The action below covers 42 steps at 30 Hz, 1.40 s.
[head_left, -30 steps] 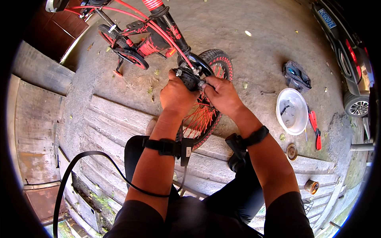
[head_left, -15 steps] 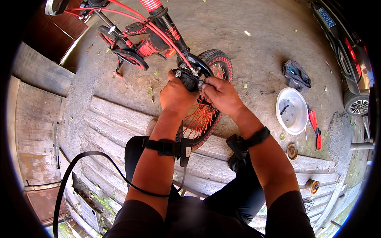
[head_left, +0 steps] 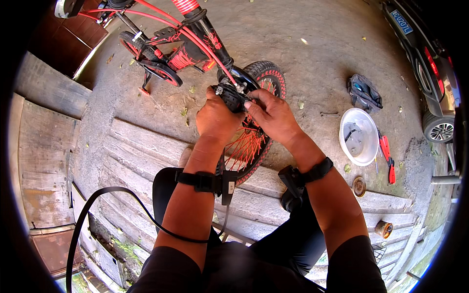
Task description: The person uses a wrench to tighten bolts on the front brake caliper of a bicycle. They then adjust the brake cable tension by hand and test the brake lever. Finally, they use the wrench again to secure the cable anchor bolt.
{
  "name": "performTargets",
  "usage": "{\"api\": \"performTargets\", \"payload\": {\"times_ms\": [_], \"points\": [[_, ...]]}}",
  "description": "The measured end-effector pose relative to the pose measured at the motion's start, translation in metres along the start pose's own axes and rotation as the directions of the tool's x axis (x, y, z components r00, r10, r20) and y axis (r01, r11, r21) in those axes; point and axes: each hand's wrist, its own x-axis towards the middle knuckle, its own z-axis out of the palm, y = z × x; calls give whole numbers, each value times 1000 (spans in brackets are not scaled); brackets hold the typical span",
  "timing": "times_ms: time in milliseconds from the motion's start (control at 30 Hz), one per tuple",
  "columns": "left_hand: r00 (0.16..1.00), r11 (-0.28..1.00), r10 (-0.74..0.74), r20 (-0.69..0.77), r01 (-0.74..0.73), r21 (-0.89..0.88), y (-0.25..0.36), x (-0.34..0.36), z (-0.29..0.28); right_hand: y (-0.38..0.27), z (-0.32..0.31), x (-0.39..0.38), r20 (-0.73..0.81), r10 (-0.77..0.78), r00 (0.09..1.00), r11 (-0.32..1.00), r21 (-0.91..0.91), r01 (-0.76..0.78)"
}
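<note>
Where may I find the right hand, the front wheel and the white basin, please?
Right hand (head_left: 272, 117), head view: back of the hand.
Front wheel (head_left: 243, 151), head view: among the red spokes.
White basin (head_left: 370, 140), head view: bare inner wall.

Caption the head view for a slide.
Left hand and right hand by the front wheel of a bicycle, white basin at right.
</note>
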Motion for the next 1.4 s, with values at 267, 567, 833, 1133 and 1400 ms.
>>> {"api": "performTargets", "payload": {"times_ms": [267,567,833,1133,1400], "points": [[1000,1000,6,4,-6,-3,0,0,-1,-6,-8,2,56,6,998,990,-143,2],[1000,1000,-5,24,6,-12,1,-1,-4,-3,-7,9,-37,-45,998,997,64,47],[1000,999,8,13,-7,-33,-2,0,-1,-4,-8,11,60,57,997,954,291,-72],[999,1000,-9,31,10,-27,1,-2,-4,-4,-4,14,112,113,987,917,370,-147],[1000,1000,-9,28,10,-14,1,-2,-5,-8,-4,14,143,161,977,884,420,-207]]}}
